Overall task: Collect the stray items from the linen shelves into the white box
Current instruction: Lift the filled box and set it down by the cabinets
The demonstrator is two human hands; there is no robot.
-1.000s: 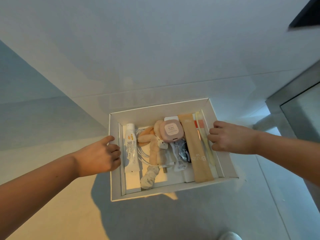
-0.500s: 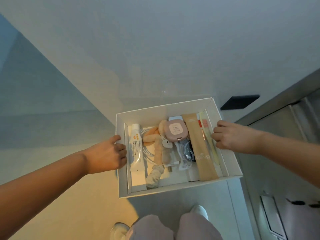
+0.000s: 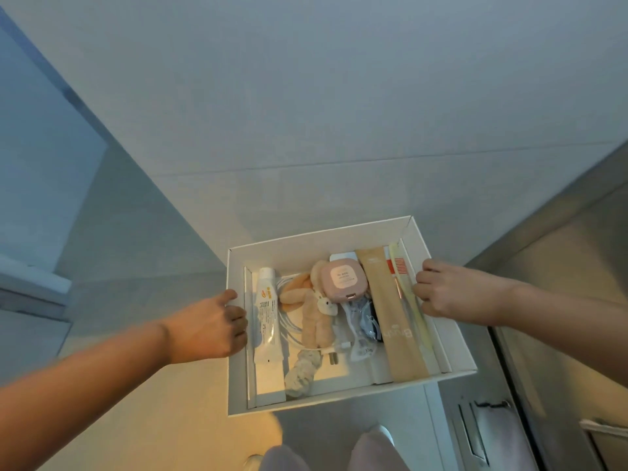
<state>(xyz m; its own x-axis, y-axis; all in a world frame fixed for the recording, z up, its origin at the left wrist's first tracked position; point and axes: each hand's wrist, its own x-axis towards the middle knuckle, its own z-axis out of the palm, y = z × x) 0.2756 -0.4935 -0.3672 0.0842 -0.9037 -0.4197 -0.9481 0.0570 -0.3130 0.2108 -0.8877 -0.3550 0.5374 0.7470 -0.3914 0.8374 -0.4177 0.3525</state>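
Box: the white rectangular cardboard box (image 3: 323,248) is held level in the air, between both hands.
Left hand: the left hand (image 3: 210,326) has its grip curled round the box's left wall.
Right hand: the right hand (image 3: 452,294) has its grip curled over the right wall.
Inside: white toothpaste tube (image 3: 266,317) at left, beige plush rabbit (image 3: 314,314), pink square case (image 3: 344,279), tan paper toothbrush sleeve (image 3: 390,317) at right.

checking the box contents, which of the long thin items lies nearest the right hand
The pale yellow toothbrush, against the right wall of the white box beside the right hand. The tan sleeve lies further in; the white tube is far left.
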